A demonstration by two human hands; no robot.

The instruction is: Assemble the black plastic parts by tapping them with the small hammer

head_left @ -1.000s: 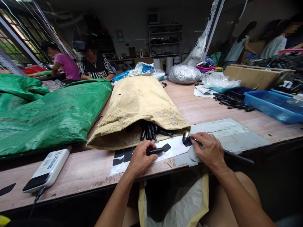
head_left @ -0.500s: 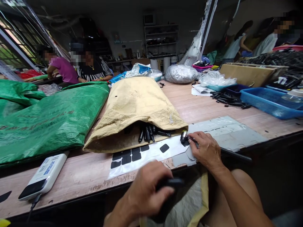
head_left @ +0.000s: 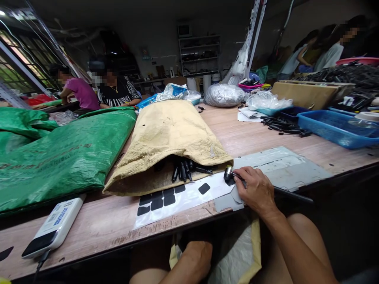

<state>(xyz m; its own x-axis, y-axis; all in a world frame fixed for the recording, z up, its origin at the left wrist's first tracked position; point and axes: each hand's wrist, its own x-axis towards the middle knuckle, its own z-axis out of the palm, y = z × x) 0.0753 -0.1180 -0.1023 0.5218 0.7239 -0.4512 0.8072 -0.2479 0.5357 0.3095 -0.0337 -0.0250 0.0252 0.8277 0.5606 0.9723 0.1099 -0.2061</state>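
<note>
My right hand [head_left: 256, 187] is closed around the thin shaft of a black tool [head_left: 228, 173] with a metal-banded round head. Its head rests at the end of a white backing sheet [head_left: 189, 201] that carries black rounded-square stickers [head_left: 204, 188]. From behind that hand a dark rod or hose [head_left: 293, 195] runs out to the right. My left hand [head_left: 199, 254] is down inside an open sack [head_left: 256, 248] below the table edge, its fingers hidden in shadow. Black pen-like parts [head_left: 182, 171] lie in the mouth of a tan paper sack [head_left: 177, 130] on the table.
A green woven sack [head_left: 68, 154] and a white power bank [head_left: 55, 227] with a cable are at the left. Blue trays [head_left: 334, 126], heaped black parts [head_left: 286, 126] and plastic bags [head_left: 225, 94] stand at the right and back. Other people sit or stand farther off.
My left hand has gone down from the table edge into the lower sack; the black piece it held is out of sight. My right hand stays with the tool in nearly the same place.
</note>
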